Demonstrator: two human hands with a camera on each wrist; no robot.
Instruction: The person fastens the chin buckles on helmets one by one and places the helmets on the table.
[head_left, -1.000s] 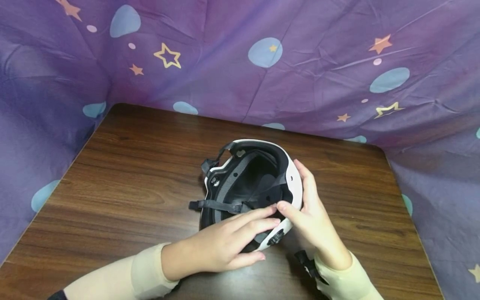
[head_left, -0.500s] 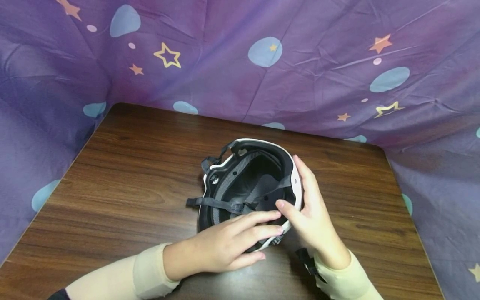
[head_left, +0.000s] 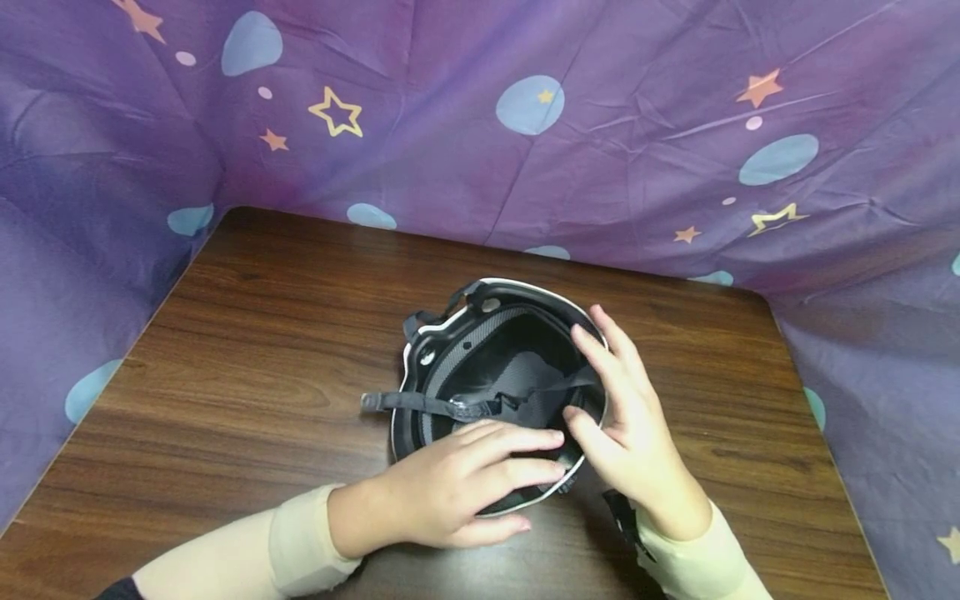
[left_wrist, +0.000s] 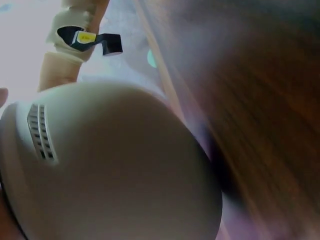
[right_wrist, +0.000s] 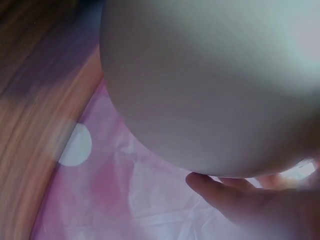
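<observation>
A white helmet (head_left: 495, 292) lies upside down on the table, its black padded hollow facing up. A dark chin strap (head_left: 420, 403) crosses the hollow and hangs past the left rim. My left hand (head_left: 465, 483) rests over the near rim, fingers fairly straight across the opening and thumb on the near side. My right hand (head_left: 637, 433) holds the right rim, with the thumb inside and other fingers along the rim and outer side. The left wrist view shows the smooth white shell (left_wrist: 120, 165); the right wrist view shows fingertips (right_wrist: 210, 187) touching it.
The brown wooden table (head_left: 247, 350) extends around the helmet on all sides. Purple curtains (head_left: 450, 125) with stars and blue spots hang behind the table and at both sides. A wristband with a dark strap (head_left: 626, 525) is on the right forearm.
The helmet has tipped slightly, so its hollow faces up more and less white shell shows at right. My right index finger has come over the rim. My left hand has barely moved.
</observation>
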